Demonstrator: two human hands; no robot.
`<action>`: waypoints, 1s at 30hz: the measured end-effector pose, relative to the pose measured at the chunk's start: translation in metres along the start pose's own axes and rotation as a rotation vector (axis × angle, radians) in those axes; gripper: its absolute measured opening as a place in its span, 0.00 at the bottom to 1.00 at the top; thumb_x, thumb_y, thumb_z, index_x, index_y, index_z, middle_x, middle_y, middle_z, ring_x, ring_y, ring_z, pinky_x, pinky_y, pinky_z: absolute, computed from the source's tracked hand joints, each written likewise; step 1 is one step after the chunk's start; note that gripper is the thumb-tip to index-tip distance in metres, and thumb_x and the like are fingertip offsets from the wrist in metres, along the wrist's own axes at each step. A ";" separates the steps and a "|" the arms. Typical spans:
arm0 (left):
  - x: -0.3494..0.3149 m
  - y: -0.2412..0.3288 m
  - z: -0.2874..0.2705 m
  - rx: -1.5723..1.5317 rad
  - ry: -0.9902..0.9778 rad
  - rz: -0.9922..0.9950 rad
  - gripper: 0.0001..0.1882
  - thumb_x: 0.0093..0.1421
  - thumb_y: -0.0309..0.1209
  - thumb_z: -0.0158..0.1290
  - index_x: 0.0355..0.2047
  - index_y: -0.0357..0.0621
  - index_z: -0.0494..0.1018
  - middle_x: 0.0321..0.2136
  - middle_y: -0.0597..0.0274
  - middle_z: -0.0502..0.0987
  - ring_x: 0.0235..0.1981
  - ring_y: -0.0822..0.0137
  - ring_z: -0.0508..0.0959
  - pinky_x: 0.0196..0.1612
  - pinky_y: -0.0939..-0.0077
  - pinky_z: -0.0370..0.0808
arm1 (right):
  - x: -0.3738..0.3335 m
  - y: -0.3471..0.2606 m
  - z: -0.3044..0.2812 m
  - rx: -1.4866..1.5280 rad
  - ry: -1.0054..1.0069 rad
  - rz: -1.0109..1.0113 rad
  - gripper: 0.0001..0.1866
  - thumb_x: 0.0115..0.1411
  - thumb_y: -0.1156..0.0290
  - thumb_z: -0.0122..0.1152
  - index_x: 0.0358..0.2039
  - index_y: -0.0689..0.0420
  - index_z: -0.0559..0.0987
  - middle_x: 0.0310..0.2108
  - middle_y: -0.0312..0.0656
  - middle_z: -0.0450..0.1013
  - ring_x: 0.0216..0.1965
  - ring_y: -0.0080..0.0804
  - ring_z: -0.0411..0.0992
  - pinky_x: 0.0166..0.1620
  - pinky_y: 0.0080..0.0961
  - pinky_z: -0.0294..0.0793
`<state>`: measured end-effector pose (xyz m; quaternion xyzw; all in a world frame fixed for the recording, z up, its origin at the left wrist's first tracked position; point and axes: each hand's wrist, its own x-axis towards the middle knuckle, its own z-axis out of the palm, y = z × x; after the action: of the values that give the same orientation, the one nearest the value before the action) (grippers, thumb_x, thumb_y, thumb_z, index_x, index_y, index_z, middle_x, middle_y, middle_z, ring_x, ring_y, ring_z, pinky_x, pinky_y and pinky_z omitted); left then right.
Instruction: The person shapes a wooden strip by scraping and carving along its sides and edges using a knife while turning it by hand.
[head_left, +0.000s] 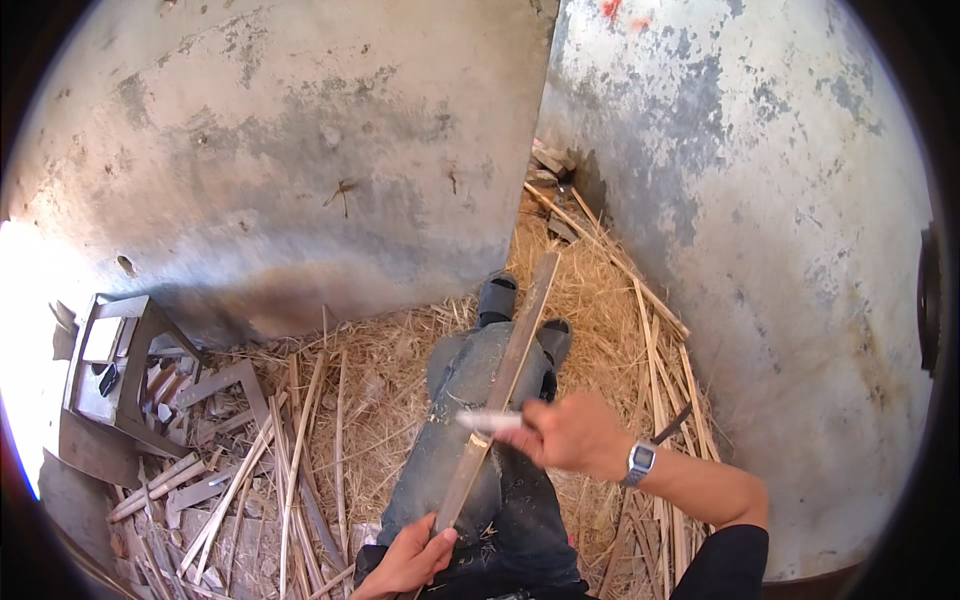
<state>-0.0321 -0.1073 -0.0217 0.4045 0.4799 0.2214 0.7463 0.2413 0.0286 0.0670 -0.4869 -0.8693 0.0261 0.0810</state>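
Observation:
A long split bamboo strip [514,357] lies slantwise along my legs, its far end pointing away between my feet. My left hand [412,560] is closed around its near end, thumb on top. Across the middle of the strip sits a pale blade, seemingly a knife [485,421], blurred by motion. My right hand [570,435], with a watch [641,458] on its wrist, grips the knife; the handle is hidden in the fist. Just below the blade, a light, freshly cut patch shows on the strip. My trousers [445,440] carry dust and shavings.
Straw-like shavings [380,400] cover the floor. Long thin strips [660,370] lie along the right wall [780,250]; more sticks [290,470] are heaped at left beside a small worn table [100,390] with a dark object on it. Rubble [553,165] fills the far corner.

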 end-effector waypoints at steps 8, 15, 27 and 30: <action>-0.003 0.009 0.002 0.008 0.033 0.003 0.16 0.76 0.42 0.49 0.45 0.40 0.69 0.18 0.73 0.68 0.15 0.81 0.66 0.17 0.81 0.63 | -0.006 -0.013 -0.001 0.065 -0.097 0.005 0.34 0.70 0.37 0.49 0.21 0.55 0.80 0.11 0.48 0.71 0.15 0.49 0.75 0.18 0.44 0.72; -0.005 0.009 0.000 0.090 0.046 0.013 0.15 0.77 0.42 0.46 0.42 0.42 0.66 0.18 0.72 0.68 0.14 0.80 0.65 0.17 0.82 0.63 | 0.024 0.038 -0.016 0.044 0.051 0.147 0.36 0.71 0.37 0.47 0.21 0.57 0.80 0.12 0.50 0.72 0.16 0.52 0.75 0.21 0.45 0.75; -0.009 0.018 0.005 -0.040 0.038 0.009 0.14 0.76 0.40 0.49 0.43 0.42 0.69 0.17 0.74 0.67 0.16 0.82 0.65 0.18 0.82 0.62 | 0.043 0.037 -0.025 0.030 0.013 0.049 0.43 0.72 0.33 0.38 0.19 0.59 0.81 0.13 0.54 0.71 0.19 0.54 0.75 0.25 0.46 0.74; -0.020 0.022 0.010 -0.067 0.098 0.064 0.19 0.76 0.42 0.47 0.29 0.46 0.69 0.15 0.75 0.64 0.15 0.79 0.64 0.17 0.80 0.61 | 0.068 0.081 -0.042 0.082 0.142 0.162 0.42 0.73 0.36 0.41 0.17 0.62 0.75 0.12 0.55 0.66 0.17 0.51 0.70 0.25 0.47 0.68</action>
<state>-0.0302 -0.1128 0.0091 0.3831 0.4952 0.2806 0.7275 0.2821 0.1278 0.1060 -0.5526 -0.8173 0.0335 0.1596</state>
